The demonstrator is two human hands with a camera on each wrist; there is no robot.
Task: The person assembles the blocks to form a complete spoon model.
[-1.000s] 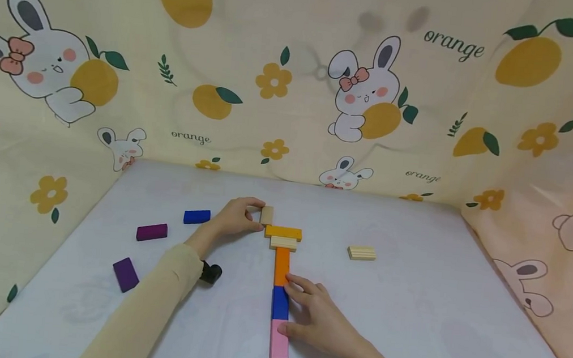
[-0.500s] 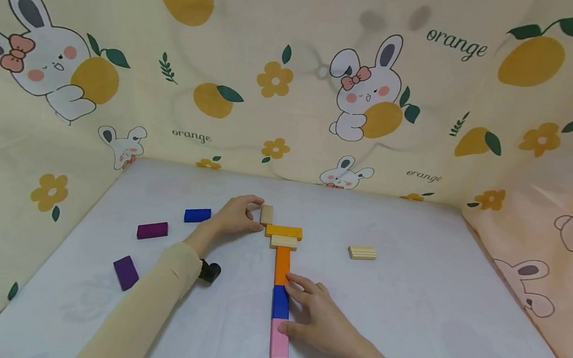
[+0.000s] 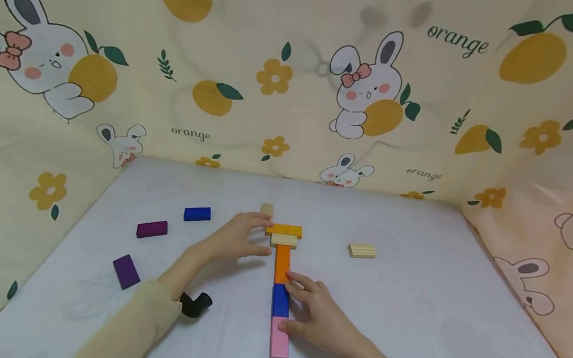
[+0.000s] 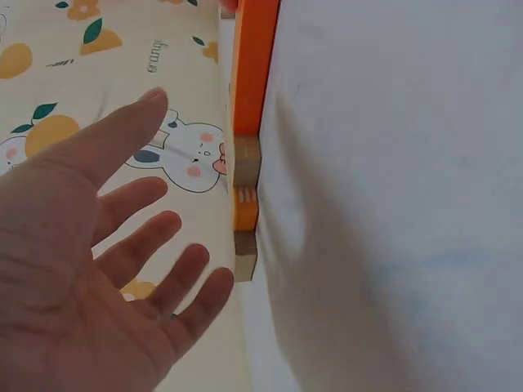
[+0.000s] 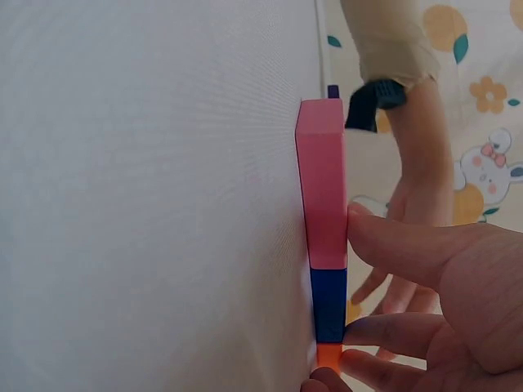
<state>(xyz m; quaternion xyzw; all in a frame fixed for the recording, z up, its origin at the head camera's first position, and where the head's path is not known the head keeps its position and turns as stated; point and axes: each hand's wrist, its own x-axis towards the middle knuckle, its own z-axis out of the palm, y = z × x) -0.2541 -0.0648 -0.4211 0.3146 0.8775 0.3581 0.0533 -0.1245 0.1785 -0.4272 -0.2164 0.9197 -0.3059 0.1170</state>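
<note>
A line of wooden blocks runs up the middle of the table: pink (image 3: 279, 343), blue (image 3: 280, 303), orange (image 3: 281, 263), a ribbed plain-wood block (image 3: 283, 241) laid crosswise, a yellow block (image 3: 289, 231) also crosswise, and a plain-wood block (image 3: 267, 207) off the yellow one's left end. My left hand (image 3: 235, 236) hovers with spread fingers left of the crosswise blocks; in the left wrist view nothing lies in it. My right hand (image 3: 322, 318) rests along the line's near part. Its thumb touches the pink block (image 5: 323, 184), its fingers the blue and orange ones.
To the left lie a blue block (image 3: 197, 214), a magenta block (image 3: 152, 229) and a purple block (image 3: 126, 271). A ribbed plain-wood block (image 3: 362, 251) lies to the right. A patterned cloth (image 3: 272, 109) walls the white table (image 3: 434, 305) at the back and sides.
My left hand has left the plain-wood block at the far end and come nearer, its fingers spreading apart. My right hand stays where it was on the near blocks.
</note>
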